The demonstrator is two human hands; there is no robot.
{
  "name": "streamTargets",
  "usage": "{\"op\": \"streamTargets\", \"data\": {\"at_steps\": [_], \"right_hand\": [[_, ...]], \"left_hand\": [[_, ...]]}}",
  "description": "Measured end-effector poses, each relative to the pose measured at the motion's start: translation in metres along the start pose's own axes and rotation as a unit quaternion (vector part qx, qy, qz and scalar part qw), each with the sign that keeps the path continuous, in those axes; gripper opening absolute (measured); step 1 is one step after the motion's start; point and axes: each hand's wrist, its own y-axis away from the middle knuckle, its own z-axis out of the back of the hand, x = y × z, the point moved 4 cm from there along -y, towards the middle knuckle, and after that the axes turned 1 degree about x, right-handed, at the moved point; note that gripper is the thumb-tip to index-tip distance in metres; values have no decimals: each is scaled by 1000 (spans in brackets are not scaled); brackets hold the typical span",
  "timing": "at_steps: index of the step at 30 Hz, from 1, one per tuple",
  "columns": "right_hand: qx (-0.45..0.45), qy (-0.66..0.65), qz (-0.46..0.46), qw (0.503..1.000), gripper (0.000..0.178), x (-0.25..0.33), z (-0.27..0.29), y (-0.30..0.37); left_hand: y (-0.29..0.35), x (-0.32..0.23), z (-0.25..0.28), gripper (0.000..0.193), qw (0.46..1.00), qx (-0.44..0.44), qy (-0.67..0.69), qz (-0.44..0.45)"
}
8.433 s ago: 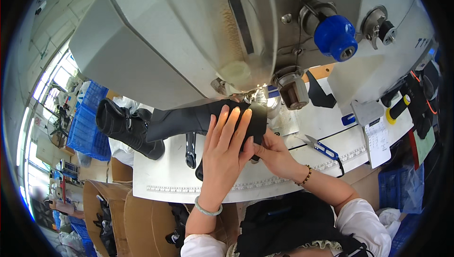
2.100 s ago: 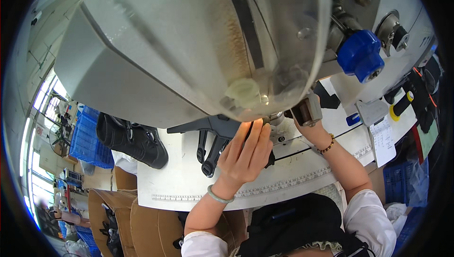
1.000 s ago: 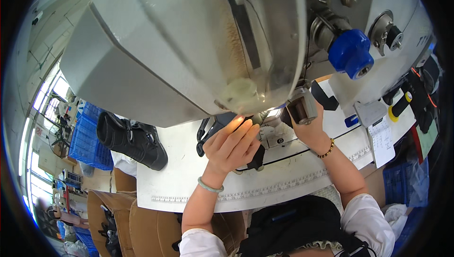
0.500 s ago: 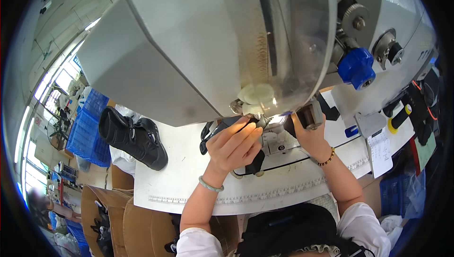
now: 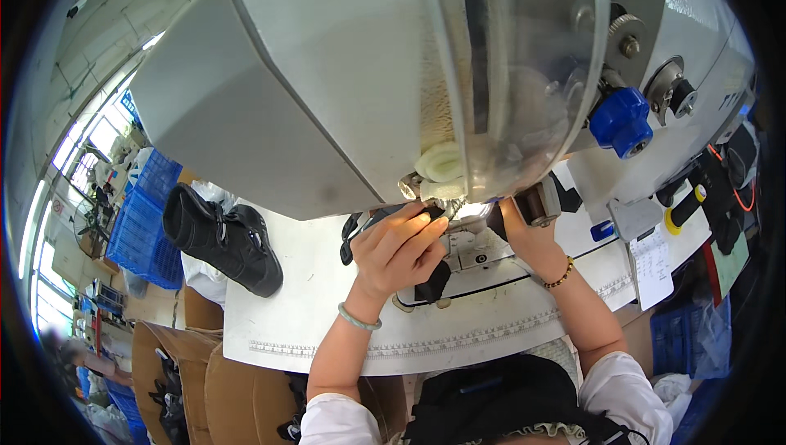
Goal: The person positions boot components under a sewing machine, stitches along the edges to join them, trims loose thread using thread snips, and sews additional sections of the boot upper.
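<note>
The large grey head of a sewing machine [image 5: 319, 93] fills the upper middle of the view. Under its needle area, the fingers of my left hand [image 5: 399, 250] are pinched together on a dark piece of material [image 5: 434, 283], whose lower part hangs below them. Its full shape is hidden by the hand and the machine. My right hand [image 5: 530, 232] is on the other side of the needle area, beside a metal bracket [image 5: 538, 204]. One digit points up along the bracket, and the remaining fingers are mostly hidden, so its grip does not show.
On the white table [image 5: 319, 322], with a ruler strip along its near edge, a black boot [image 5: 233, 240] lies at the left. Blue crates [image 5: 143, 228] and cardboard boxes [image 5: 246, 396] stand beyond. To the right are a notepad [image 5: 652, 265] and a thread spool [image 5: 686, 209].
The view has shifted slightly, so the table and boot appear a little further left. My left hand stays by the needle area with its fingers pinched; my right hand keeps its place.
</note>
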Motion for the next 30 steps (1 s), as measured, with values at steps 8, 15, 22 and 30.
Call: {"op": "streamTargets", "data": {"at_steps": [8,15,22,30], "right_hand": [[1,-40,-9,999,20,5,-1,2],[18,-20,-10,1000,20,4,1,1],[2,-47,-36,998,21,-2,-3,0],[-11,-51,-22,998,20,-5,-7,-1]], "left_hand": [[1,3,3,26,1000,19,11,-7],[9,-2,0,34,989,67,81,107],[8,-2,0,24,992,24,79,99],[6,-2,1,23,992,27,75,94]]}}
